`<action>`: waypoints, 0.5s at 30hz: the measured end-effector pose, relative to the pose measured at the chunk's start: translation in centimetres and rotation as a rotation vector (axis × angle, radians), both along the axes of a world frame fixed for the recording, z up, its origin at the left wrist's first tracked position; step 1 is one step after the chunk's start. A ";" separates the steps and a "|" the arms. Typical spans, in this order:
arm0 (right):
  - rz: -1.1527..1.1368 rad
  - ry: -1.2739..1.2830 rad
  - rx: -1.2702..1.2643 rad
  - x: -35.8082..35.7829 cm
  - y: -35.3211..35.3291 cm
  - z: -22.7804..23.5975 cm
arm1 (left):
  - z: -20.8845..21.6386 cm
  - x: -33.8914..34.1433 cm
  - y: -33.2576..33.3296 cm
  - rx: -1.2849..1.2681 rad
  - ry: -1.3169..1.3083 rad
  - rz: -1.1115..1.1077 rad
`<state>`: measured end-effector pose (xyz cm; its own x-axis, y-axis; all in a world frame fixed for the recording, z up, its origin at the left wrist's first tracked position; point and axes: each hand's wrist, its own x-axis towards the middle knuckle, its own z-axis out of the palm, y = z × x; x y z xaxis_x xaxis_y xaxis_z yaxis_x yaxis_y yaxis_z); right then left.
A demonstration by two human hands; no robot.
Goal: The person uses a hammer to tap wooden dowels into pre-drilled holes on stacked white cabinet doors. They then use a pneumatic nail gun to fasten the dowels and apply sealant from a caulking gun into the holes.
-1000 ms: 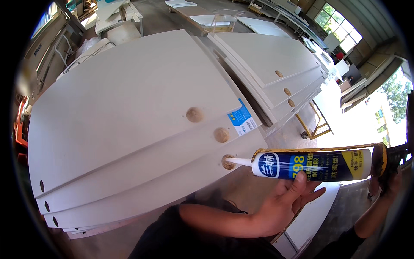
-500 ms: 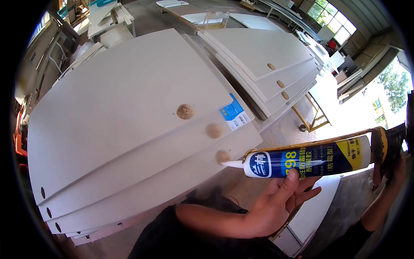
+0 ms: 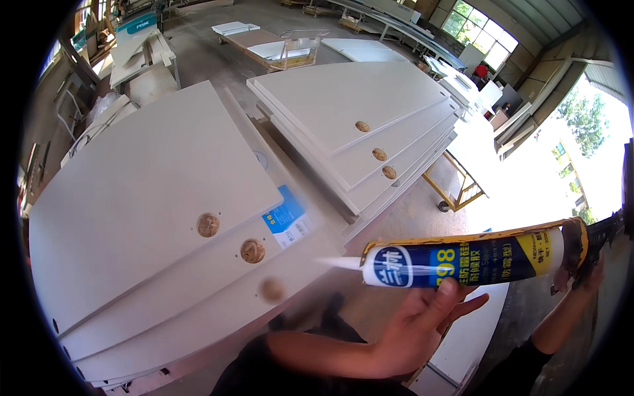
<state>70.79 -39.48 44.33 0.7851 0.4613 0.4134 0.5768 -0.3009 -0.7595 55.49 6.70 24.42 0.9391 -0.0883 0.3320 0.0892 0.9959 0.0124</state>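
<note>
A blue, yellow and white sealant cartridge (image 3: 422, 265) sits in a yellow-framed caulking gun (image 3: 574, 244), its white nozzle (image 3: 343, 263) pointing left over the near edge of the stacked panels. My left hand (image 3: 422, 323) supports the cartridge from below, thumb on its near side, some fingers extended behind it. At the far right my right hand (image 3: 590, 277) is closed around the gun's dark handle end, partly in shadow. To the left lies a stepped stack of white panels (image 3: 139, 178) with round bored holes (image 3: 208, 224) and a blue-and-white label (image 3: 287, 214).
Beyond the left stack is a second stack of white panels (image 3: 356, 92), with similar round holes. A yellow wheeled cart (image 3: 456, 185) stands beside it. Farther back are a low trolley (image 3: 261, 53) carrying boards and a long workbench (image 3: 403, 33). Daylight enters through a wide opening at right.
My view has shifted, so both panel stacks appear farther left and lower. The nozzle, previously beside the nearest hole, now appears apart from it to the right. Both hands keep their hold.
</note>
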 end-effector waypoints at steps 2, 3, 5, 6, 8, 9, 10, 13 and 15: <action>-0.430 0.034 -0.159 1.3 -0.7 0.5 | 0.9 4.5 -1.9 0.121 0.104 0.006; -0.512 0.071 -0.206 2.2 -0.4 0.7 | 1.7 7.1 -2.5 0.134 0.149 -0.013; -0.204 0.185 -0.177 4.2 5.3 -0.4 | 0.5 12.8 -4.6 0.158 0.145 0.009; -0.083 0.239 -0.166 5.8 7.8 -1.2 | -0.6 15.3 -5.5 0.176 0.149 0.031; -0.118 0.183 -0.124 8.1 8.9 -1.8 | -0.6 18.6 -6.6 0.191 0.171 0.067; -0.133 0.120 -0.060 10.9 7.9 -3.3 | -0.6 19.7 -6.9 0.202 0.200 0.096; -0.146 0.050 0.004 13.7 7.0 -4.8 | -0.6 20.9 -7.2 0.211 0.231 0.125; -0.107 0.088 0.029 20.5 7.0 -6.0 | -1.5 23.6 -7.9 0.208 0.251 0.223; -0.024 0.117 0.014 23.7 8.5 -6.2 | -1.8 25.1 -8.3 0.189 0.279 0.279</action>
<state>94.45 -30.96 38.15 0.8390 0.4366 0.3247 0.4768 -0.3025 -0.8253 80.56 -1.59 22.60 0.9871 0.1470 0.0641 -0.1573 0.9648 0.2107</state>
